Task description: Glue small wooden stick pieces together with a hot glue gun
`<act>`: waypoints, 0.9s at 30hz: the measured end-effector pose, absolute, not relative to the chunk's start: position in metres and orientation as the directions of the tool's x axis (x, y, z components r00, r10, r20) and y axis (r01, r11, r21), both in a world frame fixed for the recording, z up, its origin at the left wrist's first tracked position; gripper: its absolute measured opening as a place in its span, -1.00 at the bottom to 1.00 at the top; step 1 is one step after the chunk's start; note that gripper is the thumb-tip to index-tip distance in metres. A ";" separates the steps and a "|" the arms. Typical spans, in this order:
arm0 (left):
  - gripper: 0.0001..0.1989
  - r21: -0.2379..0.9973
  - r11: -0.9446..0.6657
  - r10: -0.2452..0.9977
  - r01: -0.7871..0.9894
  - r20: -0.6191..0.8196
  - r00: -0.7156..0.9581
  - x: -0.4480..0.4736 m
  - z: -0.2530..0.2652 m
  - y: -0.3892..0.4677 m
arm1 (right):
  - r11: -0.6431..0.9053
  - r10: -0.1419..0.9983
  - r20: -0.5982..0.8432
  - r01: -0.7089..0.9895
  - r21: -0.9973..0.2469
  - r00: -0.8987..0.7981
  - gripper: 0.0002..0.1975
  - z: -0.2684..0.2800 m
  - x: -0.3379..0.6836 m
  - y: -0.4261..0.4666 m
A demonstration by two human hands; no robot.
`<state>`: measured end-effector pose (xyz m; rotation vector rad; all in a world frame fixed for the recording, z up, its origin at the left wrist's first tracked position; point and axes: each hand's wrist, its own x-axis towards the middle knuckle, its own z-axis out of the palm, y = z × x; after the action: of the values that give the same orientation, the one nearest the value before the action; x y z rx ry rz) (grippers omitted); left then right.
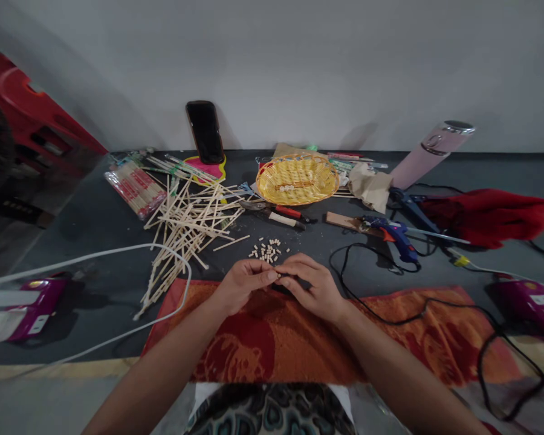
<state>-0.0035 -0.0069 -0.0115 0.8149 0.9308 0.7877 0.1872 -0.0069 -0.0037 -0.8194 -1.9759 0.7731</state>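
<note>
My left hand [248, 281] and my right hand [312, 285] meet fingertip to fingertip above the near edge of an orange towel [294, 338]. Both are closed in a pinch around something tiny, too small to make out. Just beyond the fingers lies a scatter of short cut wooden stick pieces [270, 249]. Behind it, pliers with red handles [290, 212] rest beside a tool with a pale handle [283, 219]. A yellow woven basket [320, 180] holds several small pale pieces. To the left, long thin wooden sticks [188, 223] lie in a loose heap.
A blue glue gun [396, 237] lies at right near a wooden block [342, 221], its black cable crossing the towel. A pink flask [428, 154], red cloth [492, 216], phone [205, 133] and packaged sticks [135, 187] stand around. A white cable [188, 284] loops at left.
</note>
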 end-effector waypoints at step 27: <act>-0.80 0.874 0.426 0.872 -0.236 -0.326 0.366 -0.002 -0.014 -0.006 | 0.551 0.811 0.430 0.267 -0.791 -0.397 -0.78 -0.008 0.187 -0.006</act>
<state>-0.0024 -0.0062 -0.0137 0.8367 0.9192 0.8298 0.1868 -0.0058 -0.0079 -0.8736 -1.9315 0.8019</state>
